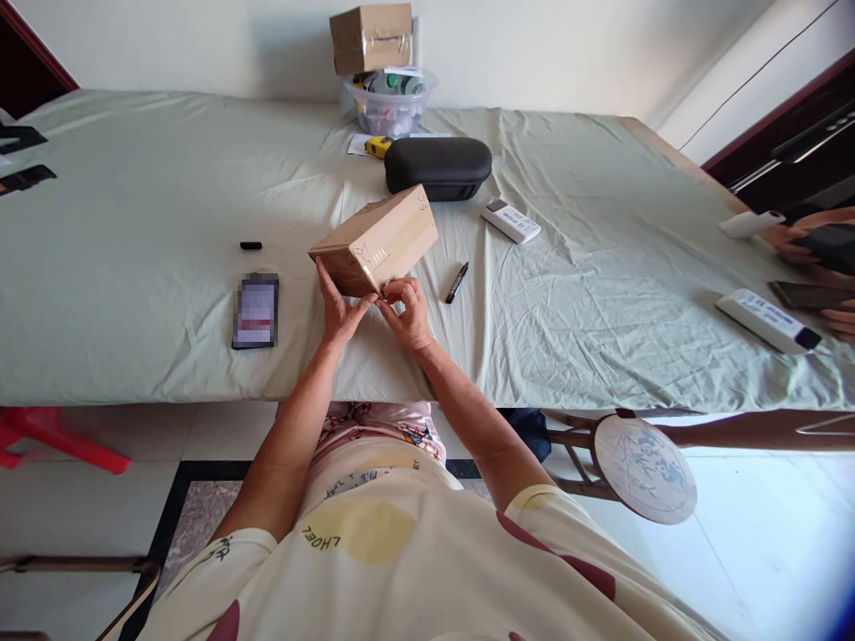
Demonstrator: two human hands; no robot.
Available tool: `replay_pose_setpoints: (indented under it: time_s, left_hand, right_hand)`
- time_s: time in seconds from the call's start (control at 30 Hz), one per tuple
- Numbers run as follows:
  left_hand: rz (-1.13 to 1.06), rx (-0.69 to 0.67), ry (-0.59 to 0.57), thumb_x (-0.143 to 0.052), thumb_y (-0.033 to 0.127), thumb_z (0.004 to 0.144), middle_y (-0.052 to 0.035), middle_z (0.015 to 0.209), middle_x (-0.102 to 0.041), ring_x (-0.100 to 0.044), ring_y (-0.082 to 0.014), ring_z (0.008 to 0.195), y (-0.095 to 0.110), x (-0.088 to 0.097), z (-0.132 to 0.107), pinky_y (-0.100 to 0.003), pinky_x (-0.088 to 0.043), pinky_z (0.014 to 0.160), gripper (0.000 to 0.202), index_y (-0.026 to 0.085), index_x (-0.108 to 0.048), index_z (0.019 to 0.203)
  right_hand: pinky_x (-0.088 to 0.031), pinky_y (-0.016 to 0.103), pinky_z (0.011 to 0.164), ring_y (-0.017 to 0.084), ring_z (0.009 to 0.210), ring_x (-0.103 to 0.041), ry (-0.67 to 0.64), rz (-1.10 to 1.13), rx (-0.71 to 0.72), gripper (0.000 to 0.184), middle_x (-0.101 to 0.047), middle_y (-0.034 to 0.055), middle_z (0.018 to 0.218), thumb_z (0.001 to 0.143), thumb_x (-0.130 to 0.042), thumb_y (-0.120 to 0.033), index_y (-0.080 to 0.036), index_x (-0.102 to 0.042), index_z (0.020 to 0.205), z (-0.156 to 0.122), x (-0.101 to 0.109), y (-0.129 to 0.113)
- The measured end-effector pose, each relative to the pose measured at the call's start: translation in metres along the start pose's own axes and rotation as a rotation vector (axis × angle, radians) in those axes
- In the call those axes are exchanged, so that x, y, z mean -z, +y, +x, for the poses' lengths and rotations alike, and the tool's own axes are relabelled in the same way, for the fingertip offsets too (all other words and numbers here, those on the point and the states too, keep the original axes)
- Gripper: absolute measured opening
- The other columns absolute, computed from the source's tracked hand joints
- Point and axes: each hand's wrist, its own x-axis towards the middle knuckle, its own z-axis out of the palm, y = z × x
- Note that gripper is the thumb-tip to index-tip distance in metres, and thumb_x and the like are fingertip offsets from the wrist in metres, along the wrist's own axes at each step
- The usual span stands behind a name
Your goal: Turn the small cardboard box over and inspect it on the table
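A taped brown cardboard box (378, 239) lies tilted on the green-covered table (166, 214) just in front of me. My left hand (337, 307) rests flat against the box's near left face, fingers stretched up along it. My right hand (406, 310) is at the box's near lower corner with fingertips pinched together on the tape or edge there; what they grip is too small to make out. A black marker (457, 282) lies just right of my right hand.
A phone (255, 311) and a small black cap (251, 245) lie to the left. Behind the box are a black case (437, 166), a white remote (511, 221), a plastic tub (387, 105) with another box (371, 36). Another person's hands (818, 254) are at the right edge.
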Motion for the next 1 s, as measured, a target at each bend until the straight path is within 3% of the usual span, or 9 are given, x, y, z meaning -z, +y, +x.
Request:
replay_pose_setpoints:
  time_s: [0.23,0.37,0.5,0.67,0.8,1.0]
  left_hand:
    - [0.012,-0.007,-0.064,-0.102,0.041,0.072,-0.0261,0.183,-0.008,-0.015,-0.0350,0.173,0.003,0.002,0.001,-0.051,-0.016,0.142,0.142,0.020,-0.002,0.171]
    - [0.105,0.032,-0.114,-0.099,0.049,0.077,-0.0237,0.184,-0.003,-0.011,-0.0346,0.174,0.018,0.004,0.001,-0.051,-0.017,0.143,0.142,0.021,0.006,0.170]
    - [0.109,0.059,-0.120,-0.099,0.059,0.072,-0.0233,0.183,-0.003,-0.010,-0.0364,0.174,0.026,0.004,0.001,-0.052,-0.015,0.144,0.146,0.020,0.003,0.169]
    - [0.037,-0.013,-0.134,-0.097,0.068,0.070,-0.0270,0.182,-0.002,-0.006,-0.0384,0.173,0.014,0.005,0.001,-0.052,-0.010,0.144,0.147,0.013,0.000,0.167]
    - [0.023,-0.035,-0.106,-0.088,0.082,0.069,-0.0244,0.182,-0.006,-0.008,-0.0372,0.173,0.006,0.003,0.001,-0.053,-0.008,0.143,0.144,0.018,-0.004,0.168]
    - [0.063,-0.051,-0.059,-0.087,0.080,0.070,-0.0238,0.182,-0.010,-0.013,-0.0377,0.173,0.005,0.001,0.002,-0.051,-0.013,0.143,0.145,0.015,-0.006,0.171]
  right_hand:
    - [-0.062,0.035,0.075,0.017,0.088,-0.064,0.002,-0.050,0.110,0.030,-0.065,0.0071,0.109,0.105,-0.062,-0.056,-0.027,-0.066,0.112,-0.001,-0.001,0.001]
    - [-0.062,0.034,0.076,0.015,0.084,-0.063,-0.005,-0.040,0.190,0.023,-0.065,0.0063,0.108,0.107,-0.061,-0.046,-0.026,-0.065,0.117,-0.003,-0.003,0.002]
    - [-0.062,0.035,0.076,0.016,0.088,-0.064,-0.020,-0.046,0.201,0.019,-0.065,0.0068,0.109,0.108,-0.060,-0.041,-0.026,-0.064,0.119,-0.004,-0.006,0.001]
    - [-0.062,0.033,0.074,0.015,0.086,-0.065,0.014,-0.046,0.270,0.015,-0.065,0.0056,0.108,0.106,-0.062,-0.032,-0.026,-0.062,0.120,-0.004,-0.006,0.000]
    - [-0.061,0.033,0.075,0.015,0.086,-0.064,-0.008,-0.067,0.247,0.013,-0.065,0.0047,0.105,0.105,-0.062,-0.029,-0.025,-0.062,0.117,-0.004,-0.006,0.002]
    - [-0.060,0.032,0.071,0.014,0.081,-0.064,-0.038,-0.126,0.175,0.019,-0.067,0.0061,0.107,0.108,-0.060,-0.041,-0.025,-0.066,0.115,-0.004,-0.005,0.006]
